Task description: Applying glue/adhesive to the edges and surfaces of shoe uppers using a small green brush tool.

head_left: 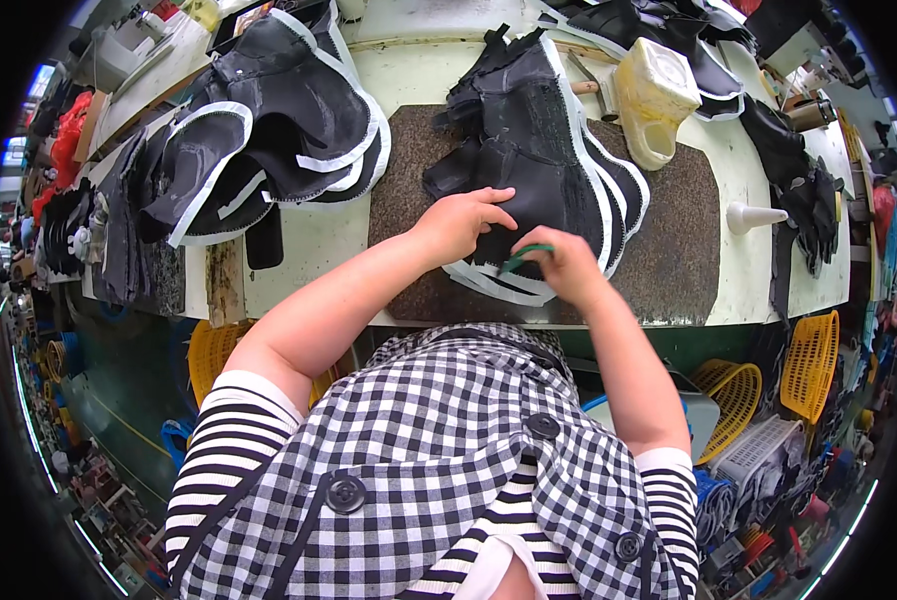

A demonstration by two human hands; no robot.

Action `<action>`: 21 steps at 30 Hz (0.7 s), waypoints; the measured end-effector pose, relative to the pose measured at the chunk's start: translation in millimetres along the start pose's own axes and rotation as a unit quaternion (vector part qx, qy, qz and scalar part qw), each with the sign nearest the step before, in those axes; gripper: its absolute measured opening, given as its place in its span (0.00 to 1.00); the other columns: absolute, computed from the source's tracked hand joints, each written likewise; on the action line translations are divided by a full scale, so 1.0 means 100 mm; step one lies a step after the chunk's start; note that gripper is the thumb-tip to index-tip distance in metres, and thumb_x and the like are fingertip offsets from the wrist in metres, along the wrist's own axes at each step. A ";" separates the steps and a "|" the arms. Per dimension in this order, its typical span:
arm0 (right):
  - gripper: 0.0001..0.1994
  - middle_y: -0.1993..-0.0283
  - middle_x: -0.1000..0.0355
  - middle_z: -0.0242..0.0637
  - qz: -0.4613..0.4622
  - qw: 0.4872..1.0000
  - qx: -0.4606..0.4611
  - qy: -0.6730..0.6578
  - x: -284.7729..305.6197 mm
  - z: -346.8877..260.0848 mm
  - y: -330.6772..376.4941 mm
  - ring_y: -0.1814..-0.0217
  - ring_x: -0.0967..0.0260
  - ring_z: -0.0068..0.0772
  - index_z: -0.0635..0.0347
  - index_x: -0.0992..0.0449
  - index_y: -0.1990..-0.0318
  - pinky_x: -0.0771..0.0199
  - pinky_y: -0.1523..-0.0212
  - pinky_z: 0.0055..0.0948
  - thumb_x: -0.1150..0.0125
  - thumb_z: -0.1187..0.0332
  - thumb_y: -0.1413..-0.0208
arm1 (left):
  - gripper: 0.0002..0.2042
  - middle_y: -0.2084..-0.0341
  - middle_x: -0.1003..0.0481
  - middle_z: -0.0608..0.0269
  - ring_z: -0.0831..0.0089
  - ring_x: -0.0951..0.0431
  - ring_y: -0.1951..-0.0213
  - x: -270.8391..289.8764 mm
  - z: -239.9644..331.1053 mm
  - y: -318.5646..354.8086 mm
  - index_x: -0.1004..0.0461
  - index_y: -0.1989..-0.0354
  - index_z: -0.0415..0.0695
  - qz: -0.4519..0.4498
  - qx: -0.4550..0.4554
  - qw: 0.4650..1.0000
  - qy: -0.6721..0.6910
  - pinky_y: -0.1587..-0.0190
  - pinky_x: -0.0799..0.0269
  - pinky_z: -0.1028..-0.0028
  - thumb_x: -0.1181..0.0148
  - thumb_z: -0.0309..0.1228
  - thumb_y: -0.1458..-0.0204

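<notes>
On a dark speckled board [680, 262] in front of me lies a stack of black boot uppers [536, 160] with white-taped, toothed edges. My left hand [463, 225] rests on the top upper, index finger stretched out and fingers apart, gripping nothing. Close to its right, my right hand [570, 265] is closed around a slim green tool [524, 256]. The tool's tip points left and down toward the white edging [498, 284] at the near end of the stack. The fingers hide much of the tool, so its exact kind cannot be told.
More black uppers [298, 110] are piled on the left of the white table [408, 90]. Behind the board stand a worn cream plastic container [658, 85] and a hammer [590, 88]. A white nozzle-shaped cone [753, 217] is at right, yellow baskets [810, 365] below.
</notes>
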State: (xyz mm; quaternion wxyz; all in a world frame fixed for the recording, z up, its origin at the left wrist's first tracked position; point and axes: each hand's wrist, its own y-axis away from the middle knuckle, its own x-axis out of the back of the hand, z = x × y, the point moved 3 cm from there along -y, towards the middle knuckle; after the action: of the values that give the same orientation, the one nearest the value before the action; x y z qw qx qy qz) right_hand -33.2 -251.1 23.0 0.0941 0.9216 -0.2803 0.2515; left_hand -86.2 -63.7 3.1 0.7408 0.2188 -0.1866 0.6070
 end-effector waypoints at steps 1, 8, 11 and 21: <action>0.08 0.63 0.23 0.42 -0.008 1.000 -0.008 -0.004 0.10 0.05 0.00 0.58 0.23 0.42 0.58 0.23 0.62 0.25 0.58 0.30 0.41 0.80 0.49 | 0.23 0.38 0.35 0.59 0.63 0.19 0.57 -0.01 0.00 0.01 0.21 0.56 0.49 0.003 -0.015 1.000 -0.019 0.55 0.22 0.71 0.47 0.09 0.57; 0.17 0.61 0.24 0.41 0.027 0.991 0.127 -0.032 0.07 -0.12 -0.15 0.56 0.25 0.41 0.61 0.23 0.61 0.25 0.53 0.31 0.47 0.89 0.57 | 0.22 0.40 0.31 0.59 0.60 0.27 0.43 0.01 0.04 -0.03 0.20 0.58 0.48 0.002 0.028 0.999 -0.016 0.49 0.23 0.70 0.47 0.08 0.56; 0.19 0.61 0.24 0.41 -0.004 0.994 0.097 0.042 0.12 0.09 -0.02 0.54 0.26 0.46 0.59 0.24 0.63 0.25 0.53 0.36 0.49 0.89 0.61 | 0.20 0.41 0.31 0.59 0.59 0.31 0.39 0.00 0.05 -0.01 0.20 0.60 0.47 0.021 0.008 0.999 -0.048 0.46 0.25 0.69 0.48 0.09 0.55; 0.13 0.60 0.27 0.41 0.193 0.978 0.059 0.055 0.16 0.11 0.54 0.60 0.27 0.45 0.57 0.26 0.56 0.26 0.60 0.33 0.40 0.80 0.49 | 0.16 0.41 0.30 0.63 0.56 0.33 0.39 -0.05 0.01 -0.03 0.22 0.61 0.49 0.050 0.004 0.997 -0.053 0.42 0.29 0.65 0.44 0.13 0.54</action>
State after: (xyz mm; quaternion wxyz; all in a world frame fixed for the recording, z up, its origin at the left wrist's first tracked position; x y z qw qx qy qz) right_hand -47.4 -306.7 23.2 0.0043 0.8387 -0.4321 0.3313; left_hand -84.6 -68.8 0.6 0.6975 0.2438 -0.2343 0.6318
